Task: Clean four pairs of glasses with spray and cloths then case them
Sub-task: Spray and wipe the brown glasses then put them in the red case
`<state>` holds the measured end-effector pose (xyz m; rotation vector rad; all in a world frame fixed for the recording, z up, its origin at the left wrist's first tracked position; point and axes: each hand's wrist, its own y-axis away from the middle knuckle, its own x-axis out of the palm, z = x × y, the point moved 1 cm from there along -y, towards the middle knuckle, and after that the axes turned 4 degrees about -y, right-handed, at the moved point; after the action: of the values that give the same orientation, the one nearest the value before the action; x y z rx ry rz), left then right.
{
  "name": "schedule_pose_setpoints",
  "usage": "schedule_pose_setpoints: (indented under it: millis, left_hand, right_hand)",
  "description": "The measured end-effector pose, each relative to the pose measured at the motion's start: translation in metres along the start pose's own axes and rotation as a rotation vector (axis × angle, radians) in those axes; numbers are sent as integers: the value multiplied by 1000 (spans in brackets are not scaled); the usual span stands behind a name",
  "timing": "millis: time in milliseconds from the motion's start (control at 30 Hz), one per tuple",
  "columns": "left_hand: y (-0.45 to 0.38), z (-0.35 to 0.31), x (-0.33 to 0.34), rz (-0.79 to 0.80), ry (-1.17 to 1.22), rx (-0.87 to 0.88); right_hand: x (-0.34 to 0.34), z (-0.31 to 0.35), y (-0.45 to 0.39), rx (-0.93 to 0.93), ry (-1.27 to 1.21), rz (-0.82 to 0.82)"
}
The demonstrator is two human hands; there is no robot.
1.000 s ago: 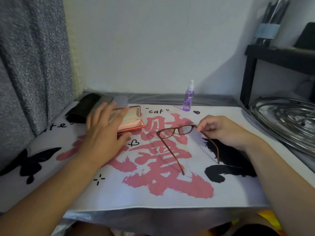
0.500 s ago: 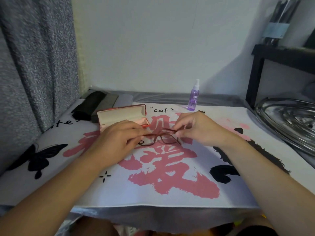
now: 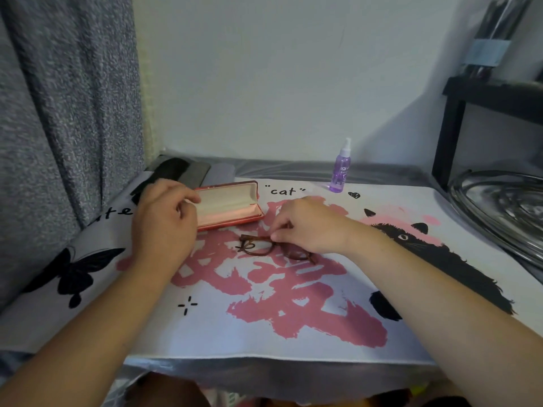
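Note:
Brown tortoiseshell glasses (image 3: 260, 248) lie folded on the printed mat (image 3: 205, 327), just in front of an open red case (image 3: 232, 202) with a cream lining. My right hand (image 3: 311, 227) pinches the top of the frame near its middle. My left hand (image 3: 164, 224) is at the case's left end, fingers curled, thumb on the rim. A purple spray bottle (image 3: 340, 168) stands upright at the back of the mat. No cloth shows.
Dark and grey closed cases (image 3: 176, 171) lie stacked at the back left, behind the red case. A grey curtain (image 3: 58, 113) hangs on the left. A shiny metal lid (image 3: 499, 207) and a black shelf (image 3: 449, 127) stand on the right.
The glasses went from open arms to folded. My left hand left the frame and moved back to the case's left end. My right hand stays on the frame.

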<state>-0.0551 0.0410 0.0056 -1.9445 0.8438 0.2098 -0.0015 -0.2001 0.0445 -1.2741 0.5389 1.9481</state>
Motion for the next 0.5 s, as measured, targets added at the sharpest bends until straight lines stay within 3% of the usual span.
schedule_pose_setpoints:
  millis: [167,233,300,367,500]
  left_hand:
    - [-15,25,-7,120,184,-446]
    - [-16,29,-6,201,234,-528]
    - [-15,29,-4,242,218,-505]
    - [-14,27,-4,249,186,-460]
    - [-15,25,-3,298,222,-385]
  right_hand:
    - [-2,8,-3,59,135,49]
    - [-4,13,0,59,216,75]
    - [-4,17,1,46,293,63]
    - [-5,18,-1,-29,324,-71]
    - [-5,19,-8,-377,316,-584]
